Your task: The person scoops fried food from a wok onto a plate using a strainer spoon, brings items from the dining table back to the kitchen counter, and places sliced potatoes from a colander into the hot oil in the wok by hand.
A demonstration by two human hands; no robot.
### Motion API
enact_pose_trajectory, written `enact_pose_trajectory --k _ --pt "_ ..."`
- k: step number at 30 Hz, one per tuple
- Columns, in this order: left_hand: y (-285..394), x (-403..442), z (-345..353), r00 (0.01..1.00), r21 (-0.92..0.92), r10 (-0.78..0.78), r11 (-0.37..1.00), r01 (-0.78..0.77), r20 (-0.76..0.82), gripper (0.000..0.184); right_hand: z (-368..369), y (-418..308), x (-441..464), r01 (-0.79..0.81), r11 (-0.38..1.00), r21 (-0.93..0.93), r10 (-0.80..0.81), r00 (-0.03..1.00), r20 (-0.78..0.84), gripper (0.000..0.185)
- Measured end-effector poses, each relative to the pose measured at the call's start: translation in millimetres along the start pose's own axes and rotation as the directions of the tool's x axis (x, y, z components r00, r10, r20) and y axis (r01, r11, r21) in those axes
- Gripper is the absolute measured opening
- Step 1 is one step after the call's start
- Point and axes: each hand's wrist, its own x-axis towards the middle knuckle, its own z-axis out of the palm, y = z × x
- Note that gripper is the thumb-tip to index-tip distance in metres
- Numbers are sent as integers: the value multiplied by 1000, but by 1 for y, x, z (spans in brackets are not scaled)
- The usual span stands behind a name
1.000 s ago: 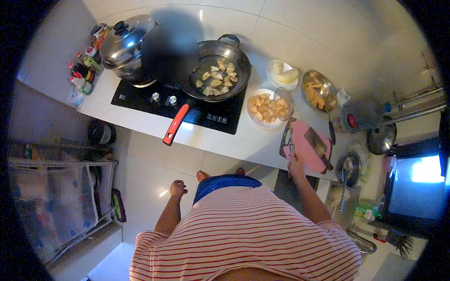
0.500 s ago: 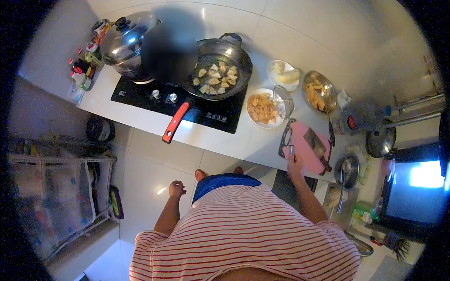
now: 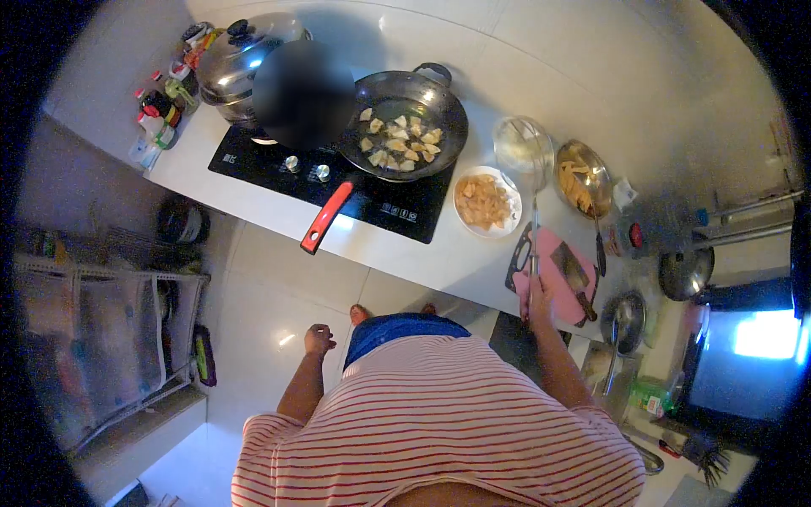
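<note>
The wok (image 3: 422, 95) is wide, dark and shiny inside, with a long red handle (image 3: 328, 221) pointing toward the person. The strainer (image 3: 525, 150) is a round mesh with a long metal handle; its mesh is over the pale plate (image 3: 505, 133), though whether they touch cannot be told. The right hand (image 3: 537, 302) grasps the strainer's handle, fingers closed around it, at the counter's front edge. The white plate (image 3: 517, 213) is piled with orange-tan chunks (image 3: 481, 201). Pale, browned pieces (image 3: 397, 145) lie scattered across the wok's bottom.

The left hand (image 3: 319, 340) hangs over the floor, well apart from the counter, its fingers slack and half curled. White countertop runs between the black cooktop (image 3: 253, 160) and the pink board (image 3: 549, 291); the white plate lies in that stretch. The red handle reaches past the cooktop's front edge. The strainer's handle crosses above the board, near a cleaver (image 3: 569, 267) lying there.

The white counter (image 3: 372, 255) slants across a room with a pale tiled floor (image 3: 262, 296). A covered rack (image 3: 106, 329) stands at left. The lidded pot (image 3: 221, 74) is left of the wok, with bottles (image 3: 162, 106) beside it. A metal bowl (image 3: 598, 171) holds tan strips (image 3: 576, 188), right of the pale plate.
</note>
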Motion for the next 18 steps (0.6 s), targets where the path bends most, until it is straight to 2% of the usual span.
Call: enact_pose_trajectory --k 1,3,4,5,6,7,10,13,16,18 --pt "0 0 -1 1000 -7 8 1000 -8 0 19 9 -16 4 -25 999 22 25 999 28 23" --pt "0 -2 -3 1000 -19 22 1000 -22 2 19 31 -46 19 99 992 -78 -90 989 118 23" --pt "1 -2 -3 1000 -2 26 1000 -26 0 19 43 -59 34 218 947 -234 -188 972 144 26" --pt "2 -2 -4 1000 15 29 999 -28 -3 19 55 -73 50 331 864 -378 -280 942 185 30" --pt "3 -2 -5 999 31 32 999 -32 -7 19 70 -82 66 486 701 -521 -467 866 180 31" --pt "3 -3 -7 1000 -1 21 1000 -21 -18 19 84 -90 80 590 489 -643 -631 748 206 32" --pt "-5 -3 -12 998 -90 -14 996 9 -55 18 114 -118 102 502 383 -776 -554 796 242 33" --pt "-20 -7 -23 994 -145 -57 988 44 -91 19 119 -123 117 532 206 -821 -579 743 335 33" --pt "-44 -11 -32 986 -130 -110 987 94 -121 19 114 -122 121 445 379 -811 -318 886 337 35" --pt "-68 -5 -37 980 -51 -133 991 126 -149 19 114 -132 99 262 654 -710 -25 945 325 36"
